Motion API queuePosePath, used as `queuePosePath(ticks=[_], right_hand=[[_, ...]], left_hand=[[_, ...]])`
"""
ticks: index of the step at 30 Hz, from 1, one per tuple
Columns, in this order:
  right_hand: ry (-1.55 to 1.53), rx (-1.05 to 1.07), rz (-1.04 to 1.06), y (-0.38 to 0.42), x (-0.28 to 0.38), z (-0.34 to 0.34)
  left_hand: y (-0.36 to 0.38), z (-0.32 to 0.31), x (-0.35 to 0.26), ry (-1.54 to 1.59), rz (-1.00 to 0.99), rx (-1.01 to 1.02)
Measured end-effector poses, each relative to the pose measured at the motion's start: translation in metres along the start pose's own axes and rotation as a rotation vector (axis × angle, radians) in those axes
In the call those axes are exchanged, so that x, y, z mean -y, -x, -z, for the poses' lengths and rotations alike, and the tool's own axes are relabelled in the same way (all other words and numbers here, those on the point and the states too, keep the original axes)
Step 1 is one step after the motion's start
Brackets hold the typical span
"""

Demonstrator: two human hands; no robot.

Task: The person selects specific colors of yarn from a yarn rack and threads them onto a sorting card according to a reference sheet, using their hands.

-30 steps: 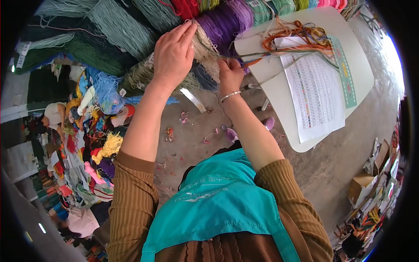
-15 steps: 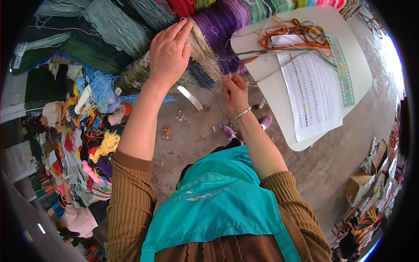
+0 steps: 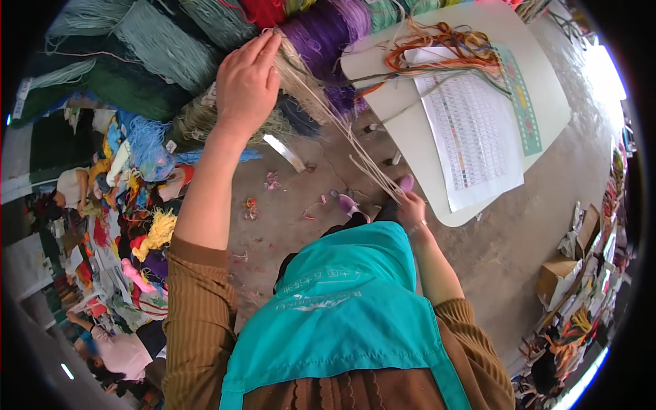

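My left hand (image 3: pixel 247 85) lies flat at the top of a hanging beige skein (image 3: pixel 302 83), fingers stretched out and close together. Low in front of me, my right hand (image 3: pixel 411 210) is closed on several beige threads (image 3: pixel 361 158), drawn taut in a slanting line from the skein. A purple skein (image 3: pixel 316 42) hangs just right of the beige one. Left of my hand are grey-green skeins (image 3: pixel 162 44) and an olive skein (image 3: pixel 195 121). The inner side of my left fingers is hidden.
A white board (image 3: pixel 547 96) at the right carries a printed chart (image 3: pixel 471 137), a green punched card (image 3: pixel 523 102) and orange and brown threads (image 3: pixel 444 48). Thread scraps (image 3: pixel 251 208) dot the floor. Coloured yarn heaps (image 3: pixel 160 232) and other people (image 3: pixel 123 352) are at the left.
My right hand has moved down toward me and to the right, pulling beige threads out long from the skein. My left hand stays on top of the skein.
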State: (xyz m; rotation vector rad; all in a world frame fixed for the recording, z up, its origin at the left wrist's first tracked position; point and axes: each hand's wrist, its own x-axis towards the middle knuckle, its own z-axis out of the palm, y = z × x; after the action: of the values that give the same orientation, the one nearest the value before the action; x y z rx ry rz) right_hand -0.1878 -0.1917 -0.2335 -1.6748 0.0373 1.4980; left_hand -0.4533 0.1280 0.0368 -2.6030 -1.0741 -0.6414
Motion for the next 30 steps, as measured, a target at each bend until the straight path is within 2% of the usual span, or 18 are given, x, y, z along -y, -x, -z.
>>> queuePosePath(ticks=[1,2,3,5,6,8,9,11,13,15,18,21,23,24,26,27,28,30], right_hand=[[0.312,0.008,0.383,-0.064,-0.092,0.095],[-0.174,-0.227,0.036,-0.024,-0.076,0.118],[0.202,-0.356,0.002,0.017,-0.067,0.152],[0.044,-0.608,-0.101,0.072,-0.077,0.219],[-0.114,-0.834,-0.033,0.071,-0.118,0.283],[-0.24,-1.047,-0.132,0.138,-0.099,0.328],[-0.34,-1.174,-0.1,0.155,-0.096,0.354],[-0.473,-1.292,-0.1,0.179,-0.08,0.397],[-0.432,-1.094,-0.122,0.194,-0.04,0.417],[-0.397,-0.816,-0.094,0.199,0.017,0.409],[-0.225,-0.493,0.089,0.199,0.103,0.389],[-0.09,-0.287,0.214,0.221,0.194,0.351],[-0.026,-0.225,0.28,0.232,0.234,0.352],[0.044,-0.153,0.329,0.238,0.251,0.353],[0.102,-0.102,0.384,0.253,0.284,0.348],[0.166,-0.052,0.423,0.261,0.298,0.345],[0.205,-0.039,0.442,0.266,0.311,0.345],[0.286,-0.025,0.487,0.272,0.33,0.347]], left_hand=[[0.0,0.0,0.0,0.011,-0.007,0.001],[0.0,0.0,0.001,0.004,-0.017,-0.007],[0.0,0.0,0.001,0.009,-0.019,-0.014],[-0.001,-0.002,0.003,0.02,-0.041,-0.039],[-0.001,0.0,0.001,0.024,-0.021,-0.03],[-0.001,-0.002,0.002,0.017,-0.007,-0.01],[-0.002,0.001,0.0,0.017,-0.015,-0.009],[-0.004,0.002,-0.002,0.028,-0.024,-0.012],[-0.007,0.003,-0.001,0.111,-0.036,-0.001],[-0.011,0.01,-0.009,0.214,0.022,0.048],[-0.019,0.019,-0.048,0.022,-0.009,-0.067],[-0.053,0.044,-0.146,0.275,-0.037,-0.079],[-0.074,0.048,-0.226,0.787,-0.003,-0.008],[-0.089,0.052,-0.263,0.764,-0.145,0.038],[-0.108,0.044,-0.345,1.208,-0.16,0.242],[-0.118,0.035,-0.387,1.376,-0.208,0.27],[-0.13,0.037,-0.423,1.508,-0.229,0.413],[-0.153,0.029,-0.489,1.506,-0.334,0.51]])
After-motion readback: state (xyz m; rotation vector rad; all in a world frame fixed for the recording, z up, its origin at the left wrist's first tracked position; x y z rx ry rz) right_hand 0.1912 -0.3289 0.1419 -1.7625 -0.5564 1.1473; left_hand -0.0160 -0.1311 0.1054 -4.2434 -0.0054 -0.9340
